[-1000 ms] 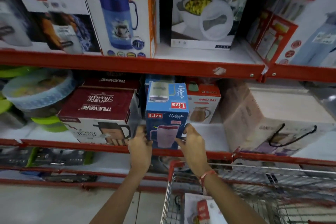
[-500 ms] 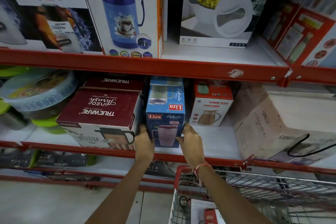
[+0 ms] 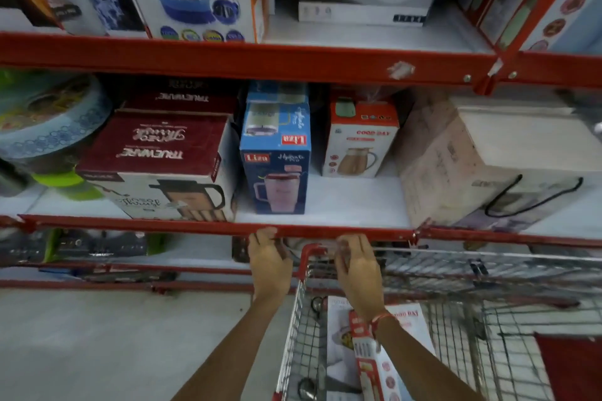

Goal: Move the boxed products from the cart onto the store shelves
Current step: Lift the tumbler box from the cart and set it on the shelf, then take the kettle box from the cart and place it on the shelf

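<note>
Blue Liza box point(image 3: 277, 166) stands upright on middle shelf point(image 3: 342, 202), above and beyond both hands, untouched. Left hand point(image 3: 268, 262) and right hand point(image 3: 356, 265) empty, fingers loosely spread, just below shelf's red front rail point(image 3: 195, 225). White-red box point(image 3: 374, 352) lies in cart point(image 3: 456, 303), under right wrist.

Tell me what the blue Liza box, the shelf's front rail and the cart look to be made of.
Blue Liza box: likely printed cardboard, slightly glossy, with crisp folded edges.
Shelf rail: probably steel painted red; bolts and chipped paint show on the rail above.
Cart: bare metal wire mesh, with a red, possibly plastic, corner piece.
</note>
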A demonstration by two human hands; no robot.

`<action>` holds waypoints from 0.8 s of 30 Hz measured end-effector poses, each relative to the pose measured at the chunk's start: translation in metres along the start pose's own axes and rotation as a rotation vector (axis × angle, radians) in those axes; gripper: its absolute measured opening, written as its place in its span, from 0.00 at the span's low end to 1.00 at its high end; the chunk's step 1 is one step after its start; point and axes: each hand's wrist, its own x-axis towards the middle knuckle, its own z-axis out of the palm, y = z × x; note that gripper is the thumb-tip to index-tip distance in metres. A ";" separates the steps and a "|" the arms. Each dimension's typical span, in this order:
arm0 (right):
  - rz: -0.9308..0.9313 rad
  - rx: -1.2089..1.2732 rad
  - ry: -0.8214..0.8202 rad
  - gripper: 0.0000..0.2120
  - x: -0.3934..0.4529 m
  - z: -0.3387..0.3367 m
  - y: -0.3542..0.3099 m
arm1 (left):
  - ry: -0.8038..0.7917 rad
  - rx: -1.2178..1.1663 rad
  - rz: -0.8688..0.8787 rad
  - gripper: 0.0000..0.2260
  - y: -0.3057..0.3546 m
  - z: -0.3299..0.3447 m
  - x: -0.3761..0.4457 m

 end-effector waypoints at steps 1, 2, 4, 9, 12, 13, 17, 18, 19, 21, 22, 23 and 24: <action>0.067 -0.021 -0.002 0.09 -0.019 -0.001 0.018 | -0.069 -0.011 -0.012 0.14 -0.003 0.013 -0.018; 0.146 -0.045 -0.021 0.10 -0.038 -0.002 0.035 | -0.143 -0.015 -0.030 0.11 -0.005 0.026 -0.036; 0.335 -0.112 -0.152 0.17 -0.071 -0.006 0.068 | -0.304 -0.020 -0.099 0.07 -0.008 0.052 -0.073; 0.796 -0.249 -0.408 0.33 -0.124 -0.035 0.135 | -0.671 0.048 -0.309 0.11 -0.016 0.100 -0.152; 1.028 0.074 -0.472 0.41 -0.129 -0.054 0.154 | -0.812 0.044 -0.384 0.14 -0.020 0.111 -0.178; 1.067 0.164 -0.473 0.39 -0.129 -0.059 0.156 | -0.850 0.065 -0.383 0.15 -0.019 0.112 -0.181; 0.954 0.097 -0.579 0.23 -0.126 -0.065 0.150 | -0.824 0.060 -0.429 0.14 -0.017 0.108 -0.175; 0.932 0.085 -0.570 0.24 -0.126 -0.065 0.146 | -0.792 0.062 -0.425 0.14 -0.016 0.103 -0.171; 0.907 0.083 -0.556 0.25 -0.126 -0.066 0.140 | -0.758 0.064 -0.409 0.15 -0.015 0.095 -0.166; 0.849 0.130 -0.526 0.25 -0.125 -0.070 0.126 | -0.699 0.073 -0.337 0.15 -0.016 0.076 -0.155; 0.816 0.162 -0.510 0.24 -0.125 -0.072 0.119 | -0.675 0.080 -0.286 0.15 -0.016 0.065 -0.150; 0.776 0.179 -0.483 0.24 -0.125 -0.075 0.111 | -0.651 0.075 -0.242 0.15 -0.015 0.054 -0.144; 0.734 0.188 -0.447 0.24 -0.125 -0.078 0.103 | -0.632 0.050 -0.211 0.16 -0.014 0.043 -0.140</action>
